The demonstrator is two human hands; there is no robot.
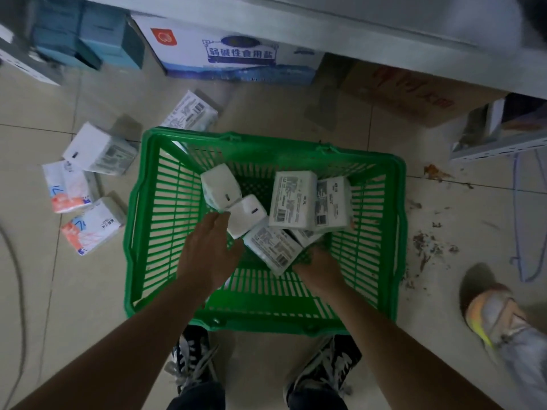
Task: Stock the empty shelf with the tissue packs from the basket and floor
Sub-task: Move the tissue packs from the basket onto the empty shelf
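A green plastic basket [165,202] stands on the tiled floor in front of my feet, with several white tissue packs in it. My left hand [207,255] reaches into the basket with fingers spread, its fingertips touching a small white pack [245,214]. My right hand [318,267] is low in the basket at the right edge of a tilted pack with a barcode [270,248]; its fingers are hidden behind that pack. Several more packs lie on the floor left of the basket, among them a white pack [100,150] and an orange-printed pack [66,186]. The grey shelf edge [325,28] runs across the top.
Under the shelf sit a white and blue carton [236,57], a brown carton [414,93] and blue boxes [88,39]. Another person's shoe [491,318] stands at the right. Debris [429,247] is scattered on the tiles right of the basket.
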